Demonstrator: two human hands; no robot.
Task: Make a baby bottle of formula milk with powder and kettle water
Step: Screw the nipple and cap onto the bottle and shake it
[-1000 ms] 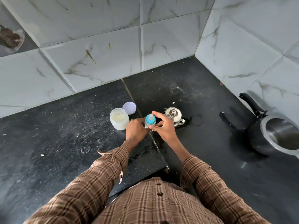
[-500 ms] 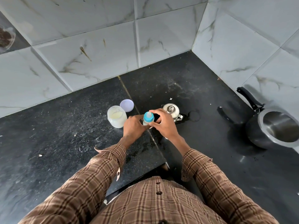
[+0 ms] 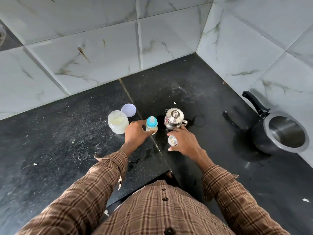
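A small baby bottle (image 3: 152, 123) with a blue collar and clear teat stands upright on the black counter (image 3: 67, 141). My left hand (image 3: 135, 135) grips its lower part. A small steel kettle (image 3: 174, 118) with its lid on stands just right of the bottle. My right hand (image 3: 186, 142) rests low over the counter in front of the kettle, fingers spread. A small clear cap (image 3: 172, 141) sits between its thumb and index finger. I cannot tell whether the fingers touch it. An open jar of pale powder (image 3: 117, 122) stands left of my left hand.
The jar's round white lid (image 3: 128, 110) lies behind the jar. A dark pressure cooker (image 3: 286, 133) without a lid, with a black handle, sits at the far right by the wall. Wet patches mark the counter around the kettle. Tiled walls close the back and right.
My right hand has left the bottle's teat and dropped to the counter on the right, by the clear cap. My left hand still holds the bottle. The camera has moved closer.
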